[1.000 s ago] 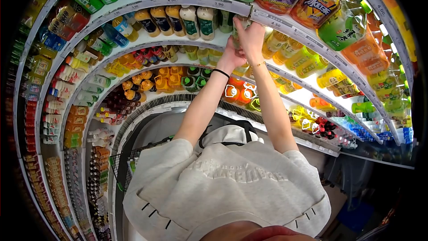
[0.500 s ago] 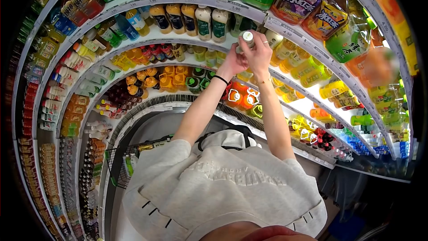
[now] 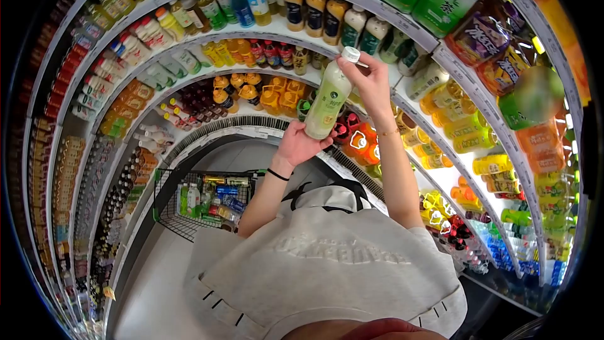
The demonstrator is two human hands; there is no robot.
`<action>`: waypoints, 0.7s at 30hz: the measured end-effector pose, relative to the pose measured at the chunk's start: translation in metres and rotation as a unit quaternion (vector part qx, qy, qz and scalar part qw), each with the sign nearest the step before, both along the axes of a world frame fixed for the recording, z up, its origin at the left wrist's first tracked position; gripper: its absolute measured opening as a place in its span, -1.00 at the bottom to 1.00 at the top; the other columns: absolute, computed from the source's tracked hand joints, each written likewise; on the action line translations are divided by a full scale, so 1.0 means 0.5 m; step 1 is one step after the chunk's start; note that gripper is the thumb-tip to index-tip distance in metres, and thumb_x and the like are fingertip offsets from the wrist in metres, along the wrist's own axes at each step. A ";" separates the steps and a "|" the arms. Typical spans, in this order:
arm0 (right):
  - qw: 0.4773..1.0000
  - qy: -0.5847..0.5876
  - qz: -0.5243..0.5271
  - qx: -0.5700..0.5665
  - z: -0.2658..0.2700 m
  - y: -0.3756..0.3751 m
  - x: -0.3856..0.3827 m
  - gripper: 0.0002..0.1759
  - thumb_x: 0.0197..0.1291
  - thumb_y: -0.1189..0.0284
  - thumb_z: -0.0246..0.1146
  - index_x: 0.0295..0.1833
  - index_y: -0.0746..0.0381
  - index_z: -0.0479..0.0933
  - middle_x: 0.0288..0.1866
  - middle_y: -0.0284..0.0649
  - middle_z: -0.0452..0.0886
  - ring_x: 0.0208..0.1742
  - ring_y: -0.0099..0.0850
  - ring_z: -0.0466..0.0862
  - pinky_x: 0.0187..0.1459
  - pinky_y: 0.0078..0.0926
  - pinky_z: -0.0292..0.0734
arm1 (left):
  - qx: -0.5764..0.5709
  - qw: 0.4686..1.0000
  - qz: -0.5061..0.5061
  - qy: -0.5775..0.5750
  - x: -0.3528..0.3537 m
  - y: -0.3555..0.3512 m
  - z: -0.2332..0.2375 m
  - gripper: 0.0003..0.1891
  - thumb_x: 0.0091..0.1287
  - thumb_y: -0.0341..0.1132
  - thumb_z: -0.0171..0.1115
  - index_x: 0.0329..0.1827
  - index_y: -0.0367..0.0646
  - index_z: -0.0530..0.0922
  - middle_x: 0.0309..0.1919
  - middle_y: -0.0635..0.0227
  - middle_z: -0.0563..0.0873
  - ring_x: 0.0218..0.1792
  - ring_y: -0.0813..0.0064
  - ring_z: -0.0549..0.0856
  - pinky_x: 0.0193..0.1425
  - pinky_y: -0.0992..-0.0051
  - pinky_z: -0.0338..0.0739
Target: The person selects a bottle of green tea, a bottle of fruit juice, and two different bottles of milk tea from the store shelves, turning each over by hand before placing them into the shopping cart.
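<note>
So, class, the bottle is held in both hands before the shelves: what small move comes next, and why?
Probably lower the bottle toward the cart. It is clear of the shelves, the left hand cups its base, the right hand grips its cap end, and the cart already holds drinks.

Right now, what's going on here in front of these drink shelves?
A person stands at white shelves of bottled drinks, holding a pale green plastic bottle with a white cap in both hands. The left hand cups its base; the right hand grips the top by the cap. The bottle is tilted, clear of the shelves. A black wire shopping cart holding goods stands nearby.
</note>
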State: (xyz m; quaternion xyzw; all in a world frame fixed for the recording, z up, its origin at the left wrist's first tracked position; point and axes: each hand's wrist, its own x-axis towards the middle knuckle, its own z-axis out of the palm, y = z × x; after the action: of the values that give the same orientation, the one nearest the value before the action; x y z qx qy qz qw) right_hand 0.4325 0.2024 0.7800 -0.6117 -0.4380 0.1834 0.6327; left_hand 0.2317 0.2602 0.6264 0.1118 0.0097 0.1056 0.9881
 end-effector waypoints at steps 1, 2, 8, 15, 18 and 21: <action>0.994 0.080 0.068 -0.003 -0.005 0.029 -0.036 -0.66 0.33 0.31 0.44 -0.01 0.39 0.72 -0.23 -0.32 0.76 -0.25 -0.63 0.67 -0.18 -0.61 0.53 | 0.007 1.000 0.026 -0.010 -0.058 -0.004 -0.003 -0.27 0.37 -0.07 0.11 0.54 -0.35 0.31 0.37 -0.04 0.51 0.29 0.07 0.57 0.36 0.15 0.51; 0.978 0.158 0.138 -0.009 -0.006 0.060 -0.074 -0.66 0.39 0.32 0.40 0.05 0.40 0.71 -0.19 -0.30 0.77 -0.22 -0.62 0.69 -0.15 -0.62 0.56 | 0.012 0.998 0.054 -0.008 -0.116 -0.011 -0.003 -0.27 0.37 -0.07 0.11 0.54 -0.35 0.31 0.37 -0.04 0.51 0.29 0.07 0.57 0.36 0.15 0.51; 0.858 0.321 0.395 -0.068 -0.006 0.191 -0.357 -0.62 0.47 0.30 0.30 0.12 0.44 0.65 -0.05 -0.10 0.79 -0.06 -0.40 0.79 0.00 -0.45 0.69 | 0.122 0.959 0.249 0.063 -0.384 -0.110 0.101 -0.13 0.27 -0.13 0.53 0.56 -0.30 0.27 0.32 -0.10 0.57 0.21 0.09 0.68 0.27 0.19 0.63; 0.702 0.383 0.585 -0.135 0.006 0.211 -0.611 -0.54 0.54 0.23 0.17 0.24 0.43 0.55 0.02 -0.04 0.78 0.02 -0.36 0.76 0.06 -0.37 0.68 | 0.205 0.841 0.452 0.216 -0.509 -0.243 0.194 -0.18 0.28 -0.11 0.52 0.50 -0.31 0.31 0.22 0.03 0.63 0.23 0.19 0.67 0.38 0.17 0.57; 0.671 0.398 0.604 -0.163 0.004 0.204 -0.671 -0.47 0.54 0.23 0.13 0.37 0.44 0.45 0.07 0.07 0.74 0.03 -0.24 0.77 0.14 -0.18 0.73 | 0.234 0.791 0.491 0.280 -0.533 -0.275 0.187 -0.29 0.33 -0.24 0.40 0.48 -0.33 0.32 0.22 0.08 0.63 0.19 0.23 0.70 0.37 0.20 0.59; 0.640 0.433 0.615 -0.160 0.002 0.207 -0.706 -0.45 0.56 0.22 0.10 0.43 0.40 0.40 0.04 0.03 0.74 0.03 -0.27 0.77 0.15 -0.16 0.73 | 0.257 0.718 0.528 0.373 -0.519 -0.283 0.198 -0.37 0.34 -0.43 0.26 0.48 -0.34 0.31 0.23 0.11 0.62 0.13 0.28 0.73 0.31 0.25 0.64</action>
State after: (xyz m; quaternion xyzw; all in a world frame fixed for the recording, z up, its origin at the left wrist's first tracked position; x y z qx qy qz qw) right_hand 0.0792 0.3057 0.7810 -0.1439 -0.3533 0.8409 0.3838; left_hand -0.0279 0.1187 0.7252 0.3688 0.4075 0.5583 0.6214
